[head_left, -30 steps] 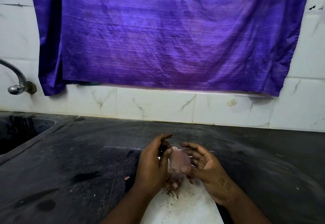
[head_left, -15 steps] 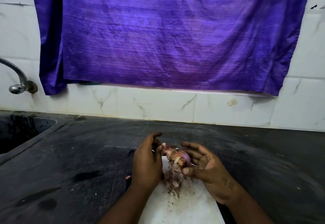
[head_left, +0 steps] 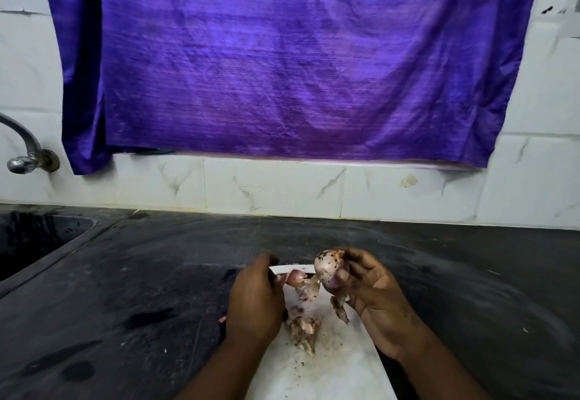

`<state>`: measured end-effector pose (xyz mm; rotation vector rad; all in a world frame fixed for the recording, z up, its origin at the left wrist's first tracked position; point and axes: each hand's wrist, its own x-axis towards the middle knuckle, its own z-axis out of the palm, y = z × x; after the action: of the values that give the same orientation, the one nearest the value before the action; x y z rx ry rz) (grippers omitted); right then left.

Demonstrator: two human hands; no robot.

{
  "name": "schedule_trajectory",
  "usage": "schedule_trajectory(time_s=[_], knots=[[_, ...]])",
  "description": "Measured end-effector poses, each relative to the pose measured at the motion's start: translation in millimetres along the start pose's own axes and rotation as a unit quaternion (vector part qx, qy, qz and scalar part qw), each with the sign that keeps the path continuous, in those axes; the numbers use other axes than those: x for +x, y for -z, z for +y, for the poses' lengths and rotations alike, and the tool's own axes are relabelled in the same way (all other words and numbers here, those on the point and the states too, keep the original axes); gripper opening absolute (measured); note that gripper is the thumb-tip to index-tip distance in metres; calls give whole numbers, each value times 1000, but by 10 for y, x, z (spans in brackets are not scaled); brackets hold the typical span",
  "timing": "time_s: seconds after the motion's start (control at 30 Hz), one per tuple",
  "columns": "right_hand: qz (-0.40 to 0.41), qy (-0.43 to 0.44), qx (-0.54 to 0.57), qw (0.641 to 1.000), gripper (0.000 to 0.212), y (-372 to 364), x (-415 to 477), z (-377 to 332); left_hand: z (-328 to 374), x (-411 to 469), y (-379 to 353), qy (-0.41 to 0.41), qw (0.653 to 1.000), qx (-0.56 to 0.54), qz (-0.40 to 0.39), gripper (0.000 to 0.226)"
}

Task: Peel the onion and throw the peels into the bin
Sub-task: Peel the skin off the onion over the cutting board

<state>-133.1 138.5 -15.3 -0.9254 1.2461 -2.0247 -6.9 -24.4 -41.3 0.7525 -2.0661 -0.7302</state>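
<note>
r hand (head_left: 373, 293) now lifts onion (head_left: 328, 269) clear, fingers curled round it, l hand (head_left: 254, 299) pinching what looks like torn peel (head_left: 295, 278) over board (head_left: 339, 365) w/ scraps (head_left: 303, 327), so peeling's nearly done, binning left.

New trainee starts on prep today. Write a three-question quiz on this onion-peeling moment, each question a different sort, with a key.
1. True or false: the right hand holds the onion above the white cutting board.
2. Which hand pulls away a pinkish strip of peel? A) left hand B) right hand
3. Fill in: the pile of loose peels lies on the ____.

Key: 1 true; 2 A; 3 cutting board
</note>
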Motion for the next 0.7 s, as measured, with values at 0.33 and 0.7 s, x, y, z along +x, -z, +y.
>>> schedule_trajectory(time_s=[0.33, 0.7], knots=[[17, 13, -112, 993, 52, 19, 18, 52, 247, -93, 107, -120, 989, -81, 11, 25], [25, 36, -208, 977, 54, -15, 10, 80, 300, -129, 87, -102, 984, -139, -33, 39]])
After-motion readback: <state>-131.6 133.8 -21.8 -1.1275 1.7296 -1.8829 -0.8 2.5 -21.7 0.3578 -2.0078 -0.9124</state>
